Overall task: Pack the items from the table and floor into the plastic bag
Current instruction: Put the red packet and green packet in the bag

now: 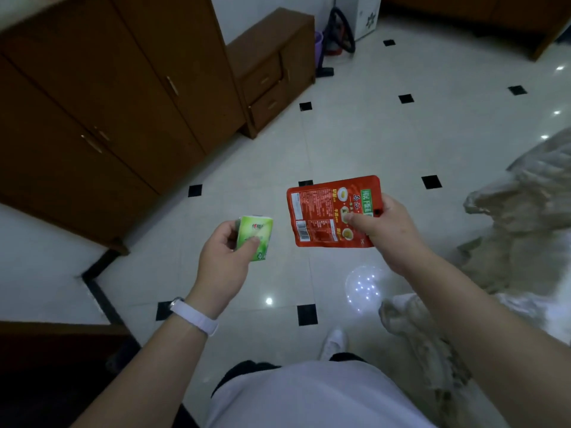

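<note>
My left hand (222, 257) grips a small green tissue pack (255, 236) by its lower side, held above the tiled floor. My right hand (386, 230) pinches a flat red food pouch (321, 211) at its right edge, with the printed side and barcode facing up. The two hands are level with each other, about a hand's width apart. No plastic bag shows clearly in this view.
Brown wooden cabinets (102, 97) line the left side, with a small drawer unit (272, 69) behind them. A white table edge (40, 267) sits at the left. Crumpled beige cloth (519, 230) covers the right side. My white shoe (333, 341) stands on the tile floor (386, 134).
</note>
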`<state>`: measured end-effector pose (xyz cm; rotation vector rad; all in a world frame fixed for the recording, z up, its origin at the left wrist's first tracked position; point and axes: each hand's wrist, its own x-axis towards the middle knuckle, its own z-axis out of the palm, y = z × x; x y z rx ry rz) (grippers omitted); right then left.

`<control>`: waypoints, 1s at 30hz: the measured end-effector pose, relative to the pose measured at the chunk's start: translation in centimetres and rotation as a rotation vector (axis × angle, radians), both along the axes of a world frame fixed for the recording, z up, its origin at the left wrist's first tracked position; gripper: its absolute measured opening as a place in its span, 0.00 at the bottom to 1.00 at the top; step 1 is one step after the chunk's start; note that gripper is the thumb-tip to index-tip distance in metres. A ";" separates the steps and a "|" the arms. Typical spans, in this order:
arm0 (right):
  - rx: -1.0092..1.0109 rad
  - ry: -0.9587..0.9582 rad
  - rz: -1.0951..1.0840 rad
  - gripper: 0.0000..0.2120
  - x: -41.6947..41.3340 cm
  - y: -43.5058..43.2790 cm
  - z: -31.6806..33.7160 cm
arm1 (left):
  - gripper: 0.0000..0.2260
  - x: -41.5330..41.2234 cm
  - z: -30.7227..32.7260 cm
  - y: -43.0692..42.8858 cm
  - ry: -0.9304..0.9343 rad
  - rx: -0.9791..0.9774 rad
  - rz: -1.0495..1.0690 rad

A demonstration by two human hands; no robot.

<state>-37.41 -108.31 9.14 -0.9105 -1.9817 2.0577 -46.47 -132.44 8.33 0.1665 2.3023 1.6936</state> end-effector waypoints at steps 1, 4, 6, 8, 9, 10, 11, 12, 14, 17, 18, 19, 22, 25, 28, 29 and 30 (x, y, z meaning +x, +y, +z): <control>-0.001 0.006 -0.009 0.11 -1.1 0.2 0.2 | 0.09 -1.1 0.0 0.2 -0.002 0.002 0.003; 0.011 -0.005 -0.019 0.11 -4.2 0.8 0.5 | 0.08 -4.8 -0.2 0.8 -0.020 0.014 -0.001; 0.019 -0.022 -0.045 0.11 -6.3 1.2 0.2 | 0.08 -7.5 -0.8 1.5 -0.032 0.025 -0.021; 0.017 -0.046 -0.098 0.11 -8.5 1.6 -0.3 | 0.08 -10.7 -1.4 2.3 -0.052 0.038 -0.048; 0.021 -0.062 -0.126 0.11 -9.6 1.7 -0.5 | 0.08 -12.3 -1.7 2.9 -0.061 0.045 -0.068; 0.032 -0.082 -0.154 0.11 -10.6 1.8 -0.7 | 0.08 -14.0 -2.0 3.4 -0.066 0.052 -0.095; 0.046 -0.100 -0.181 0.11 -11.6 2.0 -0.9 | 0.08 -15.7 -2.3 4.0 -0.070 0.054 -0.122; 0.061 -0.115 -0.210 0.10 -12.5 2.1 -1.0 | 0.08 -17.4 -2.6 4.6 -0.082 0.065 -0.142; 0.099 -0.120 -0.284 0.10 -14.5 2.3 -0.5 | 0.09 -21.4 -2.9 5.8 -0.102 0.096 -0.172; 0.141 -0.097 -0.379 0.09 -17.3 3.1 0.8 | 0.10 -27.6 -2.7 8.6 -0.067 0.112 -0.238; 0.146 -0.103 -0.399 0.09 -17.9 3.4 1.2 | 0.10 -29.0 -2.6 9.6 -0.054 0.102 -0.266; 0.145 -0.100 -0.433 0.09 -18.3 3.7 1.5 | 0.10 -30.1 -2.3 10.8 -0.048 0.100 -0.296; 0.152 -0.091 -0.525 0.09 -19.3 5.4 2.2 | 0.09 -32.0 -2.0 14.7 -0.057 0.126 -0.401; 0.170 -0.111 -0.579 0.09 -19.9 7.9 2.1 | 0.08 -33.0 -2.4 19.2 -0.072 0.123 -0.491; 0.138 -0.102 -0.639 0.10 -20.2 11.3 1.3 | 0.08 -33.3 -3.1 24.2 -0.098 0.082 -0.567; 0.124 -0.098 -0.649 0.10 -20.2 12.6 0.8 | 0.08 -33.5 -3.4 25.9 -0.103 0.067 -0.590; 0.112 -0.102 -0.663 0.10 -20.3 14.1 0.3 | 0.08 -33.6 -3.6 27.7 -0.104 0.051 -0.610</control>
